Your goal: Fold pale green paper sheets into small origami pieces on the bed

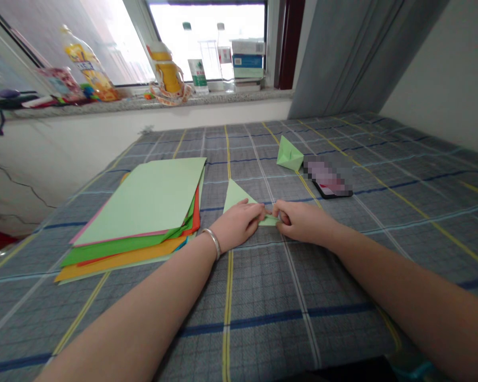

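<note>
A light green folded paper (236, 196) lies on the checked grey cloth (263, 297), its point aimed away from me. My left hand (239, 223) rests on its near part with fingers curled, pinching the paper's edge. My right hand (298, 220) meets it from the right, fingers pressed together on the same edge. A silver bangle (212, 241) circles my left wrist.
A stack of coloured paper sheets (143, 217) lies to the left, light green on top. A finished green paper boat (289, 154) and a dark phone (330, 180) sit further back right. Bottles (90, 66) and boxes (247, 61) line the windowsill; a grey curtain (354, 53) hangs right.
</note>
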A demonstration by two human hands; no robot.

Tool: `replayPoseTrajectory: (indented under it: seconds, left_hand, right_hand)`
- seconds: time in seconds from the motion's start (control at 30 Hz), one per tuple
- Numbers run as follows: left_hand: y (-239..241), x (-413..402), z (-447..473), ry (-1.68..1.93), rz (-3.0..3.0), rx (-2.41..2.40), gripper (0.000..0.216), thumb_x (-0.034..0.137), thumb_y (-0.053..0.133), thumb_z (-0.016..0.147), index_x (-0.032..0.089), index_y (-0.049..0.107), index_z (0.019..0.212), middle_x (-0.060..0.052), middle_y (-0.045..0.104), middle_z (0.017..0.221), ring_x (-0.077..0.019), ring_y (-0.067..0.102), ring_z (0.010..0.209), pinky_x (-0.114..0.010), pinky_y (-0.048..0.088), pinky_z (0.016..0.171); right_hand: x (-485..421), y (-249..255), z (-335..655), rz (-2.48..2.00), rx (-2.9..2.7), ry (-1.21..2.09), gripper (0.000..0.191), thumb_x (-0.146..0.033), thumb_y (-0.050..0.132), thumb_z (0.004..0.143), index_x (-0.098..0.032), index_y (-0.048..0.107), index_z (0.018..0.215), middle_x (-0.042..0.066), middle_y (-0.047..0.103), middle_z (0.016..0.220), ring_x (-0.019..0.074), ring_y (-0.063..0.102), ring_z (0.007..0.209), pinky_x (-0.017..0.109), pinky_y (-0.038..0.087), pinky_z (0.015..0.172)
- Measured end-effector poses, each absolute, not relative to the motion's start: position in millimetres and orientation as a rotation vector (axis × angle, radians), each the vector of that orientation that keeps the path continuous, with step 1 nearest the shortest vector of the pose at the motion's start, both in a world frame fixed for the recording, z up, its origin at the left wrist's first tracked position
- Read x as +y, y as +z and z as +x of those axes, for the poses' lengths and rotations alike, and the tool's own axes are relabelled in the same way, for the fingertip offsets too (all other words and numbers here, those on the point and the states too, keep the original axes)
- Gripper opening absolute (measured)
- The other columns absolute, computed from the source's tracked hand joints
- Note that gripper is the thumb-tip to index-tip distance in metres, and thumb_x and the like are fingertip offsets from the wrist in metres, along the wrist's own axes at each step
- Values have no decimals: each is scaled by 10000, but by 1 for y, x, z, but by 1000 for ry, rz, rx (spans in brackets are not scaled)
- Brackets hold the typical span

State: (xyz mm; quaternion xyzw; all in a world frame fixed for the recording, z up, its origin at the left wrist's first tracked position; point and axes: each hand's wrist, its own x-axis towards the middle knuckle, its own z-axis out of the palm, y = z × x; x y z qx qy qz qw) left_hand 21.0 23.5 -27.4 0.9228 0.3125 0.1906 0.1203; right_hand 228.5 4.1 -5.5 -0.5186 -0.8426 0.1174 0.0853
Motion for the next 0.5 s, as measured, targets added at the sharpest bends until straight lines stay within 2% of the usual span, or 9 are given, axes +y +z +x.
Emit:
replayPoseTrajectory:
  seconds: [0.07,0.13,0.3,0.4,0.5]
  left_hand:
    - [-28,23,23,617,2641,979,170,111,468,810,201,495,953,-66,643,1014,-195,606,1014,-401,468,927]
    - [-30,22,24,632,2624,1011,216,159,513,815,195,484,1027,-73,630,1024,-203,607,979,-372,495,865]
    - [-32,20,28,687,2600,1048,297,168,565,806,197,465,1084,-69,630,1059,-202,606,977,-362,487,862]
    - [-31,22,29,678,2602,999,297,178,586,815,209,484,1092,-56,636,1077,-194,604,997,-385,455,924]
    - [-30,24,28,576,2667,908,118,190,556,854,224,566,967,-31,656,1053,-188,594,1025,-449,361,1028]
  right_hand:
    - [3,-6,225,-1605,-2505,286,124,-325,496,833,-238,543,909,-16,648,755,129,547,605,246,251,511]
    - [2,-7,221,-1671,-2505,197,157,-369,487,852,-232,540,909,-2,656,759,146,567,623,256,247,508]
    - [1,-9,215,-1734,-2495,66,181,-377,453,880,-223,532,931,24,668,792,163,599,651,265,275,520]
    - [2,-10,215,-1702,-2487,62,176,-372,462,871,-221,531,928,26,663,794,174,603,675,268,322,559]
    - [3,-12,220,-1573,-2523,16,184,-315,521,811,-198,537,954,60,645,885,217,596,843,317,401,716]
